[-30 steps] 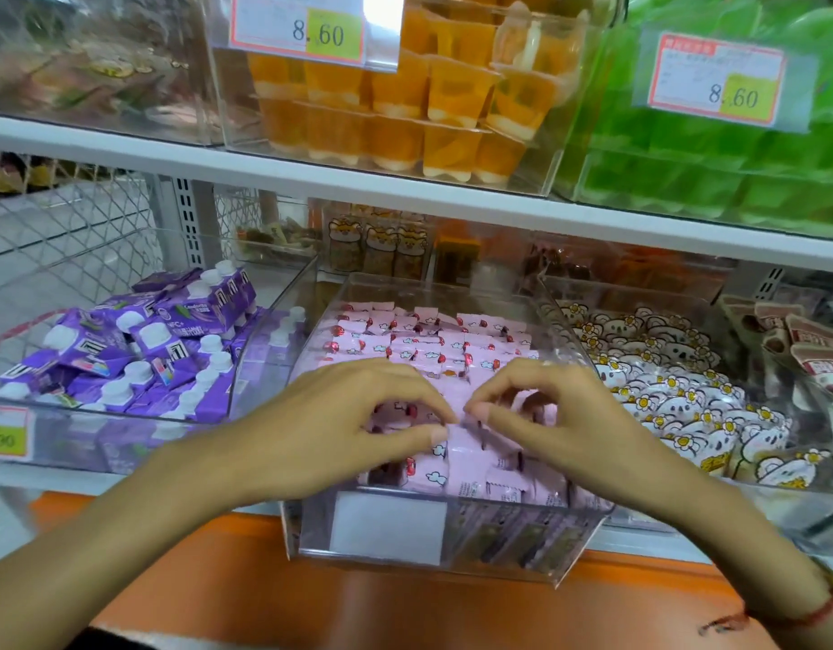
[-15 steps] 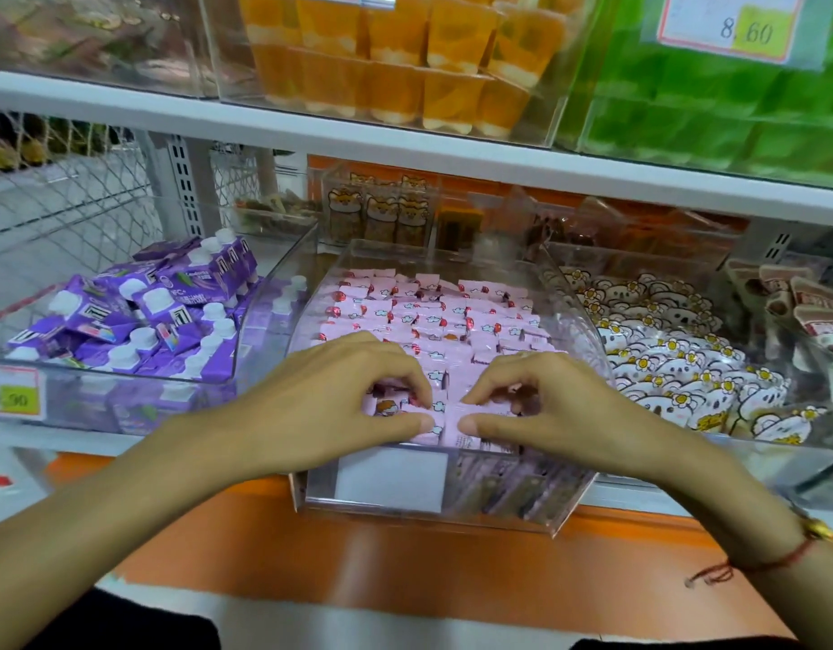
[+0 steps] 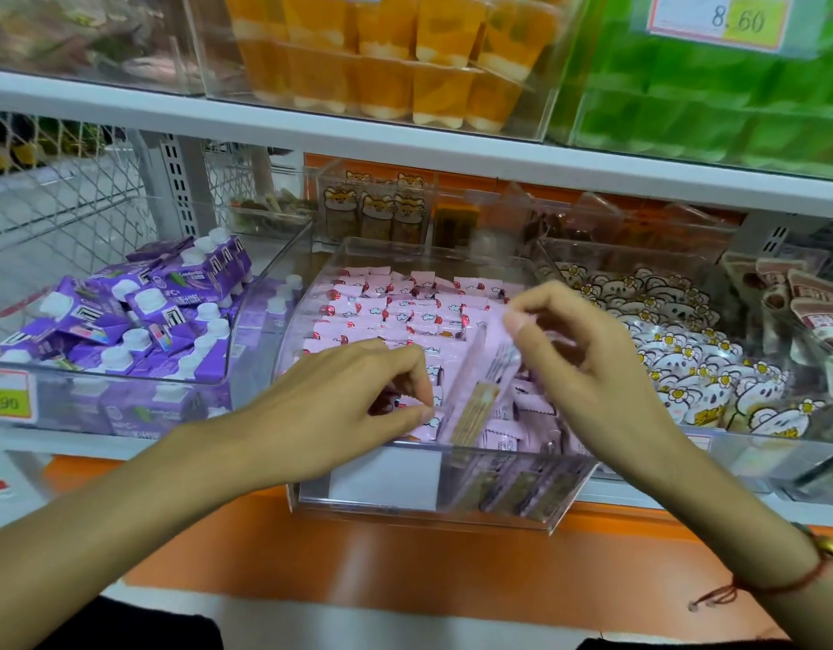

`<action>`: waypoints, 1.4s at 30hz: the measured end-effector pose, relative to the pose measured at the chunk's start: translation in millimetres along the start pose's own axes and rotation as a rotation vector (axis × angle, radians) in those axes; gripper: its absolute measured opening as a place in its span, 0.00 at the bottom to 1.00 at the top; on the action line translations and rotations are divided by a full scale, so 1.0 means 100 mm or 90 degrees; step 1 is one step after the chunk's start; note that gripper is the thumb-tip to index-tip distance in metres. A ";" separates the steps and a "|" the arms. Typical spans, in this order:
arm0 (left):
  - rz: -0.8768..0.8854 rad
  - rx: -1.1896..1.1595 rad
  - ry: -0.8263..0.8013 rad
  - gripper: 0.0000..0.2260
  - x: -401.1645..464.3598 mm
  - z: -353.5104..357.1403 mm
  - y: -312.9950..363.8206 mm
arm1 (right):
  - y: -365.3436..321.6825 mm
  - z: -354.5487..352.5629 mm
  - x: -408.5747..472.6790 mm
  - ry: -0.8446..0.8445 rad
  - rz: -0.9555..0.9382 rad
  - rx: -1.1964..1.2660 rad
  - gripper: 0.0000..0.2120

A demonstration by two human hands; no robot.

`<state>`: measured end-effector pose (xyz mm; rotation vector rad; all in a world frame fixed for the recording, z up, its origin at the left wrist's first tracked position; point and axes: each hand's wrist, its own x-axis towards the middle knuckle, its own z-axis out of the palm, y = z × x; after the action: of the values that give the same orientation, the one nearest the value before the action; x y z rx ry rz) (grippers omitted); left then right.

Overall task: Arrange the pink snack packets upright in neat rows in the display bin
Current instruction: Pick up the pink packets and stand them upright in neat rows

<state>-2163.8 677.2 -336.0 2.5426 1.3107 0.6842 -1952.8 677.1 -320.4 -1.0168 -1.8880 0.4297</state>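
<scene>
A clear plastic display bin (image 3: 428,499) sits on the shelf in front of me, filled with several pink snack packets (image 3: 405,312) standing in rows toward the back. My right hand (image 3: 588,368) pinches one pink packet (image 3: 480,391) by its top edge and holds it tilted above the front of the bin. My left hand (image 3: 339,410) reaches into the front left of the bin, its fingertips pinching a pink packet (image 3: 426,422) there. Loose packets lie jumbled at the front right.
A bin of purple drink cartons (image 3: 138,316) stands to the left and a bin of white cartoon packets (image 3: 686,349) to the right. Orange jelly cups (image 3: 405,63) and green packs (image 3: 714,110) fill the shelf above. An orange ledge (image 3: 405,570) runs below.
My right hand has lifted away from the left hand, raising one pink packet above the front of the bin. My left hand stays low among the front packets.
</scene>
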 end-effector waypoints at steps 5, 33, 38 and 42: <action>-0.019 -0.052 0.026 0.19 -0.02 -0.04 0.03 | -0.05 -0.07 0.09 0.237 0.075 0.140 0.09; -0.001 -0.047 -0.120 0.15 0.00 -0.17 -0.15 | 0.09 -0.05 0.10 0.040 0.195 0.284 0.19; -0.007 0.038 -0.096 0.14 0.00 -0.10 -0.09 | 0.03 0.08 -0.08 -0.033 0.116 0.125 0.25; -0.029 0.025 -0.008 0.07 -0.01 -0.04 -0.07 | 0.01 0.05 -0.08 -0.059 0.093 0.062 0.20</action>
<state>-2171.1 680.6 -335.0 2.5357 1.3861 0.6379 -1954.4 672.0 -328.3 -1.0897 -1.8612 0.6584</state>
